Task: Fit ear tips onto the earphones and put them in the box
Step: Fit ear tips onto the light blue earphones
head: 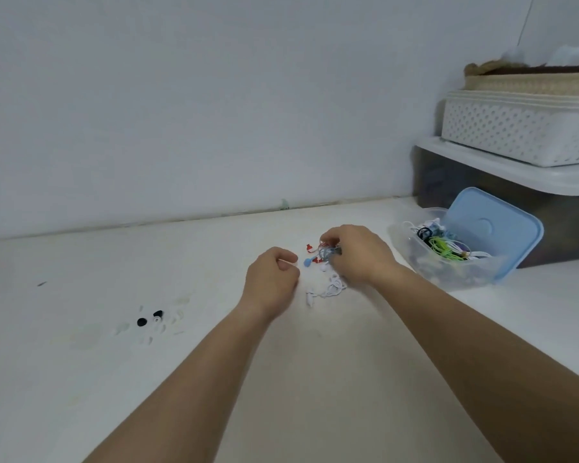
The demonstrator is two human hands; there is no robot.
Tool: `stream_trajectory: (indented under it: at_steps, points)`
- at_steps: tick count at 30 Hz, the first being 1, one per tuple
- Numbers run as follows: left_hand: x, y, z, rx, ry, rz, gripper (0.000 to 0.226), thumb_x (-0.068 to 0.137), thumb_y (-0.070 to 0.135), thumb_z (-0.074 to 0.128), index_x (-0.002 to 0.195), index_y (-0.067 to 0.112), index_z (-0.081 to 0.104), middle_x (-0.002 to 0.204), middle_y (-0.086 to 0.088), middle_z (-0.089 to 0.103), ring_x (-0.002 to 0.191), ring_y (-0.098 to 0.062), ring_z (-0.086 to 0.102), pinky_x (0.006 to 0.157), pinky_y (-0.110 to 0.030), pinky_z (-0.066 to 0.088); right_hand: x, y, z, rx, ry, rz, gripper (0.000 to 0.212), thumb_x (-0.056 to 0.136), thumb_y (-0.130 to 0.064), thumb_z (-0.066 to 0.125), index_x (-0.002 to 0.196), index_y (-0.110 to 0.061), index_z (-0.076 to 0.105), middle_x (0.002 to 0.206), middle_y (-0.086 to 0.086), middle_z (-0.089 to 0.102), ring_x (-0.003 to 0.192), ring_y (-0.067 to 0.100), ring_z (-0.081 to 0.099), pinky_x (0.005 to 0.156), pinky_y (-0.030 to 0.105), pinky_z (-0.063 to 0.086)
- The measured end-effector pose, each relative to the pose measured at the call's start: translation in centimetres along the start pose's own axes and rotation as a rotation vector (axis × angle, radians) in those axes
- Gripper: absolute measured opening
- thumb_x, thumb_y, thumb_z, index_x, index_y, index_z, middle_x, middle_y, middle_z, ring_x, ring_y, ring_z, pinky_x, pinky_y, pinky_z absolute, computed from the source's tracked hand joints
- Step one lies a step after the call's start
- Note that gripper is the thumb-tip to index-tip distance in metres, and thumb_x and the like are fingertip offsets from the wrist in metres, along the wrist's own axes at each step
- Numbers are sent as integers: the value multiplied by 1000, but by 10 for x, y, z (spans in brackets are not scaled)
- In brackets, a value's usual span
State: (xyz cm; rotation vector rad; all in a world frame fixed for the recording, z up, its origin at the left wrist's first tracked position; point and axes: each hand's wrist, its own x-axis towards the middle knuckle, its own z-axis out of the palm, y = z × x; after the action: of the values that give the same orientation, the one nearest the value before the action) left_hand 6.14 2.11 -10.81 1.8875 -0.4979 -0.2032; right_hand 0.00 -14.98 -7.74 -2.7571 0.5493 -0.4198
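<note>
On a white table (81, 379), right hand (358, 255) fingers pinch earphones (328, 252); left hand (271, 279) fingers curled, contents unclear.

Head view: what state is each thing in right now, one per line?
Box: open, holding earphones.
Blue lid: off, leaning on the box.
Right hand: grips blue-grey earphones.
Left hand: curled; contents unclear.
White earphones: loose on table.
Ear tips: loose, unfitted.

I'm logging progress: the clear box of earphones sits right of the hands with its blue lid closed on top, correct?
No. The head view shows the blue lid off, leaning against the open box; the rest is right.
</note>
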Motion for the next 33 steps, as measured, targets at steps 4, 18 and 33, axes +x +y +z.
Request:
stream_trajectory:
  at_steps: [4, 18, 33]
  points:
    - [4, -3, -4, -278, 49, -83, 23, 80, 3, 55, 96, 15, 66, 62, 3, 60, 62, -23, 59, 61, -33, 46, 8, 0, 4, -12, 24, 0, 25, 87, -18, 62, 103, -35, 72, 112, -10, 68, 103, 20, 63, 81, 31, 51]
    - [0, 2, -17, -261, 121, -61, 28, 87, 14, 61, 112, 25, 62, 97, 4, 66, 87, -15, 64, 85, -40, 54, 19, -32, -45, 969, 141, 131, 4, 89, -22, 75, 91, -19, 73, 82, -1, 68, 69, 12, 59, 59, 22, 51]
    - [-19, 41, -55, -1075, -150, -406, 22, 100, 16, 53, 106, -1, 65, 96, -18, 68, 73, -30, 70, 67, -32, 62, -6, -86, -32, 1237, -146, 76, 14, 93, -21, 71, 102, -11, 71, 91, 5, 72, 77, 17, 70, 63, 25, 56]
